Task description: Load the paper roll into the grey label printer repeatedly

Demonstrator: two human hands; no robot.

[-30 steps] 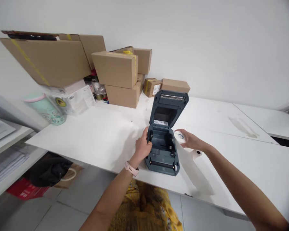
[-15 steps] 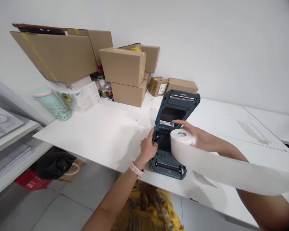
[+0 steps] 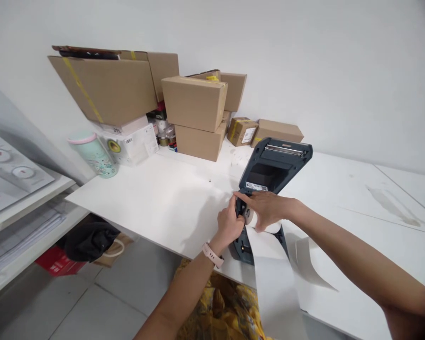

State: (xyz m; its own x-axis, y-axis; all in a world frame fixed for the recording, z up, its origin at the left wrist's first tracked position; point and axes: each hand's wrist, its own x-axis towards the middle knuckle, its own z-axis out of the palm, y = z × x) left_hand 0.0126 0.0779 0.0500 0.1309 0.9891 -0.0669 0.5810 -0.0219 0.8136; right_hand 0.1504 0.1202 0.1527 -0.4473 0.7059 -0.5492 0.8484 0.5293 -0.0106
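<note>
Dark blue-grey plastic: label printer [image 3: 269,175] on a white table [image 3: 159,203], close to the near edge, its lid raised and leaning back. Silver bar visible along the top of the lid's inner face; printed label near the hinge.

Left hand [image 3: 231,223]: fingers curled over the printer's left wall, thumb toward the inside; grip narrow, holding that wall. Pale pink wristband [image 3: 212,255] on this wrist.

Right hand [image 3: 269,208]: palm down across the printer's open bay, clasping a white paper roll [image 3: 274,228]; thumb on the near side of the roll, index finger stretched to the left hand's fingertips. Roll lies sideways within the bay, its left end at the left wall. Cannot tell whether it is seated, as the hand covers much of it.

White paper strip [image 3: 274,276] comes off the roll, covers much of the printer's front, and hangs past the table edge toward the person. Second curled paper piece [image 3: 310,264] lies on the table just right of the printer; any join to the roll is hidden.

Behind the printer, a low carton [image 3: 279,130] and a small taped box [image 3: 242,131]. Farther left, stacked cartons [image 3: 195,104] and a mint tumbler [image 3: 96,155].
</note>
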